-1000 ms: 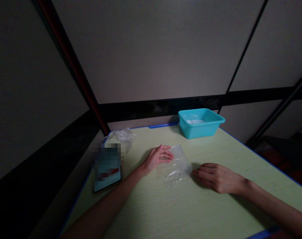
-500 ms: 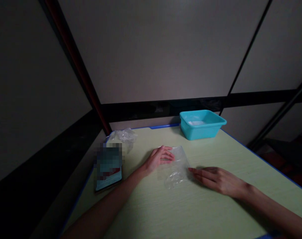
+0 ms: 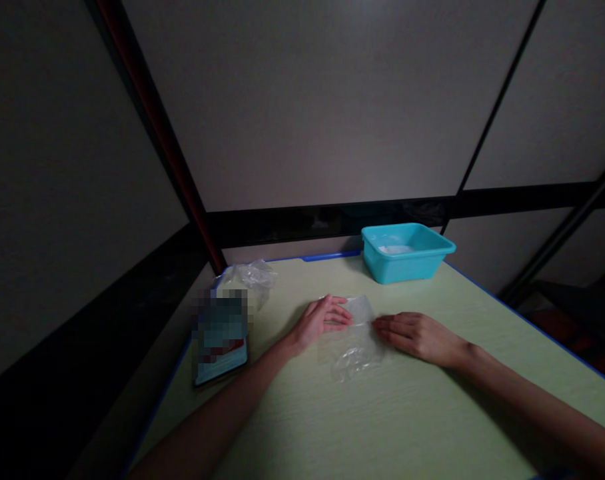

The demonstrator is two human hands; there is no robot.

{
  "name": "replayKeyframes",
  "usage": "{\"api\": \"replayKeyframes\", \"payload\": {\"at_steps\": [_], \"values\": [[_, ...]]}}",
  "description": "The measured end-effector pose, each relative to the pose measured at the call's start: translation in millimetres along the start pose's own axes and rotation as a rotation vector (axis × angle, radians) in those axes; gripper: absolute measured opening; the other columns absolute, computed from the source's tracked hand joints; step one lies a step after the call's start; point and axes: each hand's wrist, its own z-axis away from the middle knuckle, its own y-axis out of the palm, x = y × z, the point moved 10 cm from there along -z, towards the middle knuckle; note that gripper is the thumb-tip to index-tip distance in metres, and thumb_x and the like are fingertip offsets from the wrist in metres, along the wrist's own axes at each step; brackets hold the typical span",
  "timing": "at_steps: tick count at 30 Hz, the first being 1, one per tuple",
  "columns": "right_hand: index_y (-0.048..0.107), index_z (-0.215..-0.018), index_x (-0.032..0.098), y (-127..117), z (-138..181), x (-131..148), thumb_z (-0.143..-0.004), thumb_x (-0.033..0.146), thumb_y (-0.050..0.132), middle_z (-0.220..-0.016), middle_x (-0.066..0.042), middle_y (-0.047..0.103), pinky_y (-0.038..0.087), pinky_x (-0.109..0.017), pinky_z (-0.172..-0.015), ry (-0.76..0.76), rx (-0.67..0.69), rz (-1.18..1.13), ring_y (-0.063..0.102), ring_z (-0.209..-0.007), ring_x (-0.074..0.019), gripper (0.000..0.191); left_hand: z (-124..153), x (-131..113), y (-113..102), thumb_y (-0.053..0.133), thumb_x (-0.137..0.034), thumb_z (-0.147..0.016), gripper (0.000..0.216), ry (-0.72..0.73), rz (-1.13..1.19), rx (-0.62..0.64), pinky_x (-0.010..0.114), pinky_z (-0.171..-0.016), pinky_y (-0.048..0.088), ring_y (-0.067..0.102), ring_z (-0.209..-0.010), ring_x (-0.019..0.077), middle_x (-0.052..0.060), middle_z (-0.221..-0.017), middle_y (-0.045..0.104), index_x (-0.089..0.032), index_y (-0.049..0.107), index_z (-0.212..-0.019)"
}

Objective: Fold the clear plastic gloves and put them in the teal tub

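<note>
A clear plastic bag [image 3: 358,347] lies on the pale green table, smooth at its far end and wrinkled at its near end. My left hand [image 3: 323,320] rests on the bag's upper left part with its fingers spread. At the bag's right edge is my right hand [image 3: 413,337], palm down, its fingers stretched out and close together, with the tips touching the plastic. Neither hand grips anything that I can see.
A turquoise plastic basin [image 3: 407,257] with something whitish inside stands at the back right of the table [image 3: 302,427]. Crumpled clear plastic [image 3: 255,275] lies at the back left. A phone or tablet [image 3: 222,357], partly pixelated, lies at the left edge. Wall panels rise behind.
My right hand has moved up along the bag's right edge, away from me and slightly left. The left hand stays on the bag, its fingers still spread.
</note>
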Motion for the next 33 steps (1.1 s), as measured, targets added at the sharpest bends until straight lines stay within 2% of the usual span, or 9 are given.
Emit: {"api": "replayKeyframes", "payload": {"at_steps": [9,13,17,21,26,33], "values": [[0.054,-0.107,0.012,10,-2,-17,-0.09,0.019,0.029,-0.101,-0.012,0.061,0.048,-0.032,-0.077,0.136,0.091,-0.211,0.058,-0.09,-0.0184,0.031,1,-1,-2,0.048,-0.057,-0.071,0.054,0.008,-0.024,-0.02,0.036,-0.074,0.044,0.06,-0.079,0.0212,0.011,-0.082,0.062,-0.01,0.052,-0.097],[0.053,-0.109,0.013,10,-4,-20,-0.089,0.02,0.03,-0.099,-0.011,0.061,0.047,-0.031,-0.074,0.161,0.107,-0.276,0.058,-0.087,-0.0188,0.032,9,-7,-4,0.044,-0.06,-0.072,0.056,0.009,-0.158,-0.035,0.034,-0.072,0.046,0.06,-0.079,0.0204,0.011,-0.083,0.061,-0.011,0.05,-0.098],[0.054,-0.107,0.015,11,-5,-24,-0.087,0.02,0.034,-0.097,-0.011,0.062,0.046,-0.03,-0.073,0.193,0.116,-0.33,0.059,-0.084,-0.0181,0.029,19,-19,-11,0.039,-0.06,-0.073,0.055,0.038,-0.367,-0.11,0.025,-0.056,0.047,0.062,-0.069,0.0178,0.006,-0.076,0.059,-0.013,0.048,-0.1],[0.054,-0.107,0.015,12,-6,-26,-0.085,0.018,0.036,-0.098,-0.01,0.061,0.046,-0.03,-0.074,0.208,0.125,-0.38,0.058,-0.086,-0.0182,0.028,25,-31,-20,0.039,-0.05,-0.078,0.04,0.077,-0.51,-0.199,0.014,-0.036,0.035,0.059,-0.05,0.0121,0.0,-0.065,0.055,-0.015,0.05,-0.093],[0.057,-0.103,0.015,11,-7,-30,-0.084,0.019,0.038,-0.094,-0.009,0.062,0.045,-0.03,-0.073,0.238,0.109,-0.42,0.058,-0.083,-0.0181,0.026,27,-44,-27,0.035,-0.04,-0.082,0.029,0.168,-0.693,-0.263,0.017,-0.04,0.038,0.055,-0.044,0.0103,-0.004,-0.053,0.05,-0.016,0.051,-0.081],[0.059,-0.095,0.016,7,-10,-36,-0.086,0.024,0.037,-0.088,-0.009,0.063,0.044,-0.029,-0.068,0.295,0.075,-0.525,0.058,-0.077,-0.0175,0.026,29,-54,-28,0.036,-0.037,-0.083,0.025,0.223,-0.83,-0.275,0.019,-0.046,0.038,0.055,-0.044,0.0107,-0.005,-0.051,0.05,-0.019,0.05,-0.074]]}}
